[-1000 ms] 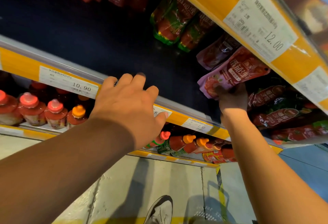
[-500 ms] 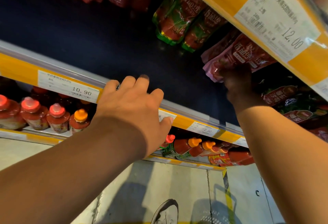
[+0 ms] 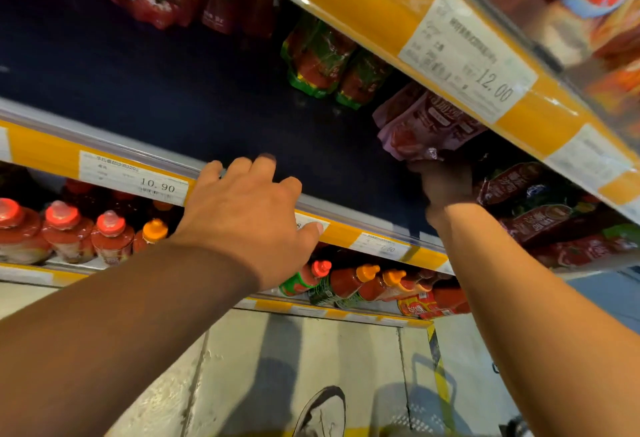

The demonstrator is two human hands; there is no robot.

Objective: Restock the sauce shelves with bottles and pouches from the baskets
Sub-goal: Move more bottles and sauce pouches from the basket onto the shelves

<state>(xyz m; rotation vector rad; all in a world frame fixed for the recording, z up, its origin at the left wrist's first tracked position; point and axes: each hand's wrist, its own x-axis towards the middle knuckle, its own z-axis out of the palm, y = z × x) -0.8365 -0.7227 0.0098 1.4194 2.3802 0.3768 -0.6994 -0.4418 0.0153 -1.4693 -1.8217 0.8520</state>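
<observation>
My right hand [image 3: 445,185] reaches up under the top shelf and grips the lower edge of a pink-and-maroon sauce pouch [image 3: 426,124], which stands among other pouches on the dark shelf board [image 3: 173,90]. My left hand [image 3: 247,213] rests on the yellow front rail [image 3: 45,156] of that shelf, fingers curled over its edge and thumb on the rail's face. Green-and-red pouches [image 3: 320,62] stand further back, and dark red pouches [image 3: 533,214] lie to the right of my right wrist.
The shelf below holds red sauce bottles with pink and orange caps [image 3: 107,235] and more lying bottles [image 3: 360,284]. A yellow price rail with a 12.00 tag [image 3: 467,55] overhangs the pouches. On the floor are my shoe [image 3: 322,412] and a wire basket [image 3: 412,412].
My right hand has pushed the pink pouch up and further back under the top rail. My left hand has stayed on the shelf rail. The view has tilted slightly.
</observation>
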